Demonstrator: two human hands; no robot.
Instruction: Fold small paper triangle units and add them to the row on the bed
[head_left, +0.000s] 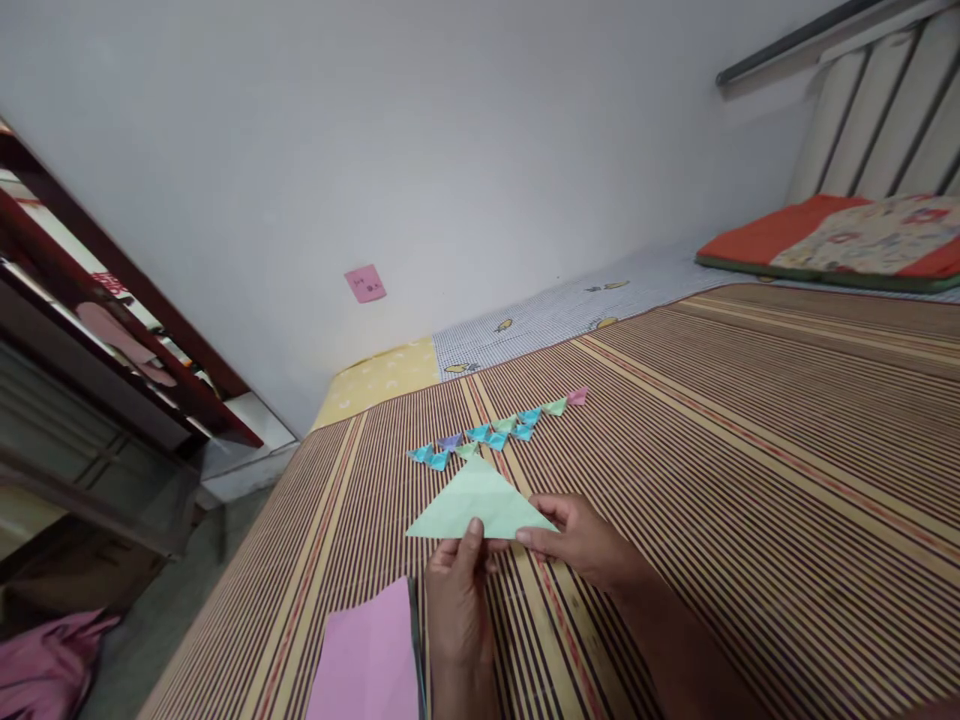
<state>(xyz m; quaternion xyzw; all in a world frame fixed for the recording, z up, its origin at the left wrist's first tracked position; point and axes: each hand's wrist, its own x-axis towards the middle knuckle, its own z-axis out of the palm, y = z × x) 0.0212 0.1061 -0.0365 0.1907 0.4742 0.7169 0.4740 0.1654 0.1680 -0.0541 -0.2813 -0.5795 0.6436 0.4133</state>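
A pale green sheet of paper (478, 496), folded into a triangle with its point away from me, is held up between my two hands. My left hand (460, 585) pinches the middle of the long folded edge, thumb on top. At the triangle's right corner, my right hand (581, 538) grips the paper between thumb and fingers. Just beyond the tip lie several small folded paper triangles (480, 433) in blue, green, purple and pink, set out in a slanting double row on the striped mat.
A stack of pink paper (367, 655) lies left of my left forearm. The striped mat (720, 450) covers the bed up to patterned bedding (525, 325) by the wall. A pink note (365, 283) is stuck to the wall, and a folded orange quilt (832, 240) sits far right.
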